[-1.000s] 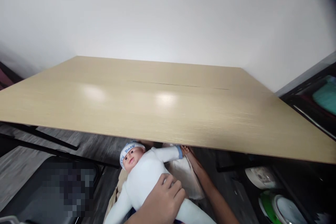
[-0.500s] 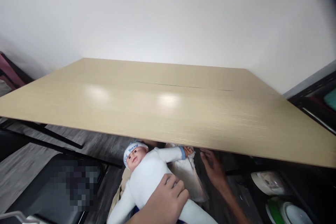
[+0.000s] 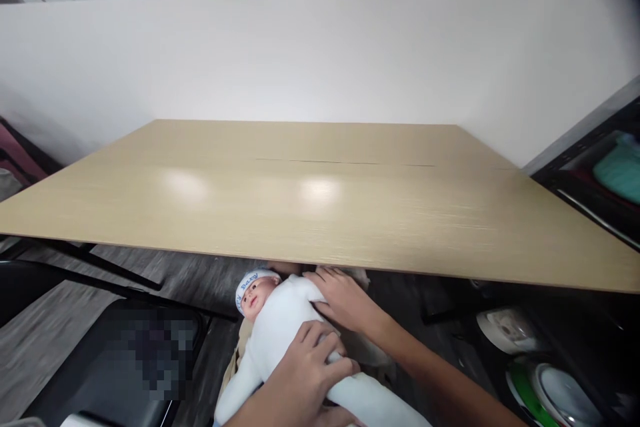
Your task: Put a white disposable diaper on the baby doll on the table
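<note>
In the head view, the baby doll [image 3: 287, 313] lay on its back below the front edge of the worktop [image 3: 320, 213], directly under both hands, its head toward the left of the view and a leg stretching to the lower right. The left grip [image 3: 313, 363] was on its lower body, fingers bent over the hip and holding it there. The right grip [image 3: 347, 300] lay across the doll's shoulder and arm, just beneath the worktop's edge, fingers long and close together with the thumb a little apart; whether they closed around the arm could not be told. The doll wore a plain white suit, its torso plump and smooth, and a pale cap [image 3: 254, 283] with blue lettering, of which "Baby" was readable. One sleeve reached down toward the lower left, while the other arm was mostly hidden. Beige fabric [image 3: 235, 353] showed along the doll's side, and a black chair [image 3: 100, 367] stood to the left.
</note>
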`<state>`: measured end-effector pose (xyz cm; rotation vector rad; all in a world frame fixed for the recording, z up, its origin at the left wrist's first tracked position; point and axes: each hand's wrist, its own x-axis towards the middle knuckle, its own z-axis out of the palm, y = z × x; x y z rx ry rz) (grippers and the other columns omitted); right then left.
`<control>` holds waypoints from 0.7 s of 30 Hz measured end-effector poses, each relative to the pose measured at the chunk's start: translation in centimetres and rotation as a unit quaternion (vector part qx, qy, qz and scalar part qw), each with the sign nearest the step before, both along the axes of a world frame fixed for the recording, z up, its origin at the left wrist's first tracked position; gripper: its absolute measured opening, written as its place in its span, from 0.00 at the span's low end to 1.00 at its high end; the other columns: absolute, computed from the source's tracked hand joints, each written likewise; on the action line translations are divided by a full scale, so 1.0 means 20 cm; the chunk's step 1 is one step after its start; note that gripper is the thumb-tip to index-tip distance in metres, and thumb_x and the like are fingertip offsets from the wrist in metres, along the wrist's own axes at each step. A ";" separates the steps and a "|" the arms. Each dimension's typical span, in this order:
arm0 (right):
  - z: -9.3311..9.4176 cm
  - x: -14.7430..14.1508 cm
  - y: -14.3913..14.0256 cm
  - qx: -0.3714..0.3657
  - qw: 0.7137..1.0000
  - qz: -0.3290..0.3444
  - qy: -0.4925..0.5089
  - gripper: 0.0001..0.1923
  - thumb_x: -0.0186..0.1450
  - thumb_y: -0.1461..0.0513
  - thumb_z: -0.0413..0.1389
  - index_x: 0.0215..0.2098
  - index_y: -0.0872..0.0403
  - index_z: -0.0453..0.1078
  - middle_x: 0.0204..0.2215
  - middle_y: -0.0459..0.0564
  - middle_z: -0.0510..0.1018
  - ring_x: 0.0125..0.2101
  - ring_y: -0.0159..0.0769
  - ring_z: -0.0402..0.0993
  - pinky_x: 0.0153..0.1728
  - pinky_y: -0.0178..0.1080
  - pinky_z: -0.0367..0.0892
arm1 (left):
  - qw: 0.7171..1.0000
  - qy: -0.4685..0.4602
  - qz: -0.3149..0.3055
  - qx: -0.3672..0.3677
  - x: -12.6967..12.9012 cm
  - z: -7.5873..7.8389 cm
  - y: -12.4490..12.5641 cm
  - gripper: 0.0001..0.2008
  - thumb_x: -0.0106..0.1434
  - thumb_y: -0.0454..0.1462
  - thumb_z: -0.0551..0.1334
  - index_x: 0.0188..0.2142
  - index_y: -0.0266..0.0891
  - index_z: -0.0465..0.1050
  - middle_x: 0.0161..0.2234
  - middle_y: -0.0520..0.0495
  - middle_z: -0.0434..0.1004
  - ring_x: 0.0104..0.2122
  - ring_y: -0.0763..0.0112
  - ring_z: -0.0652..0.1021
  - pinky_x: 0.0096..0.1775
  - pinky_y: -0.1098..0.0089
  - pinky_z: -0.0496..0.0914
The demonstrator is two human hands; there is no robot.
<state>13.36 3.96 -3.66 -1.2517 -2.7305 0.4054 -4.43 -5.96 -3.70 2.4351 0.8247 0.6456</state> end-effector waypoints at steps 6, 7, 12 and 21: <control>0.16 -0.18 -0.07 0.049 0.998 0.032 -0.027 0.16 0.73 0.65 0.58 0.58 0.51 0.68 0.48 0.52 0.78 0.45 0.47 0.78 0.46 0.46 0.74 | 0.997 -0.075 0.007 0.030 -0.11 0.02 -0.08 0.29 0.74 0.55 0.64 0.68 0.48 0.67 0.55 0.42 0.81 0.60 0.53 0.75 0.62 0.53 0.71; 0.19 -0.19 -0.08 0.049 0.998 0.034 -0.017 0.17 0.73 0.64 0.58 0.59 0.51 0.67 0.48 0.52 0.77 0.46 0.47 0.78 0.47 0.47 0.74 | 0.994 -0.096 0.006 0.043 -0.13 0.02 -0.09 0.27 0.76 0.55 0.61 0.68 0.49 0.66 0.54 0.42 0.82 0.61 0.54 0.76 0.63 0.53 0.72; 0.32 -0.14 -0.15 -0.014 0.994 0.007 0.107 0.22 0.75 0.61 0.56 0.66 0.49 0.64 0.54 0.52 0.77 0.52 0.47 0.77 0.53 0.48 0.74 | 0.956 -0.208 0.087 0.185 -0.31 -0.07 -0.18 0.09 0.80 0.41 0.56 0.54 0.50 0.72 0.36 0.50 0.81 0.41 0.64 0.82 0.52 0.56 0.80; 0.52 0.02 -0.22 -0.001 0.863 -0.183 0.470 0.26 0.64 0.64 0.55 0.61 0.45 0.70 0.56 0.49 0.80 0.54 0.45 0.78 0.55 0.46 0.74 | 0.923 -0.152 0.334 0.120 -0.59 0.03 -0.01 0.27 0.66 0.37 0.70 0.60 0.45 0.62 0.61 0.35 0.69 0.60 0.48 0.76 0.58 0.44 0.75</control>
